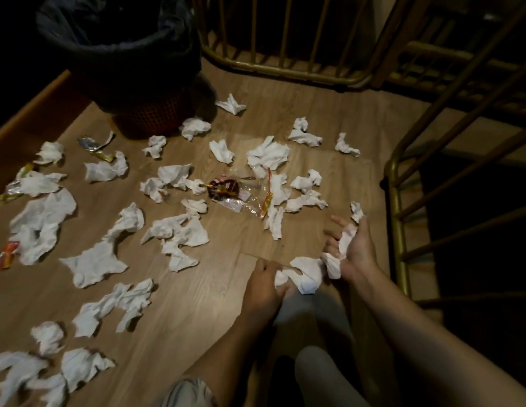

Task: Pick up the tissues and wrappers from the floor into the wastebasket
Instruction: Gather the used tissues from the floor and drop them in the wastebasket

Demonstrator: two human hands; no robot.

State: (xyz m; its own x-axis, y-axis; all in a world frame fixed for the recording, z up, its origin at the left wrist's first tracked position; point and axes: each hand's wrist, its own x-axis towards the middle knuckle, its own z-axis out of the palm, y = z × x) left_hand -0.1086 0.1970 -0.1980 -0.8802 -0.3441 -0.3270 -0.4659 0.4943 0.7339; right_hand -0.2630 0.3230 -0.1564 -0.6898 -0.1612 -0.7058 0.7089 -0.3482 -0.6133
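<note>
Both grips are working low over the floor (314, 148): the left hand (264, 286) is closing its grip on a crumpled white tissue (305, 274), while the right hand (354, 251) is cupping a second tissue wad (345, 240) against its palm with the fingers half curled. Largest of the task's things, the wastebasket (123, 63), lined with a dark bag, is standing at the far left, well apart from both hands; its contents are hidden in shadow. Tissues are lying scattered across nearly the whole floor, from the big flattened sheets (41, 221) at the left to the smaller balls (304, 132) near the railing (398, 207). Among them a red and clear wrapper cluster (226, 188) is sitting near the middle, and foil wrappers (92, 146) are lying just beside the basket's base. Judged from this spread, the task is sitting at an early stage: two tissues are in hand, none is visibly binned, and dozens of pieces are waiting to be gathered.
</note>
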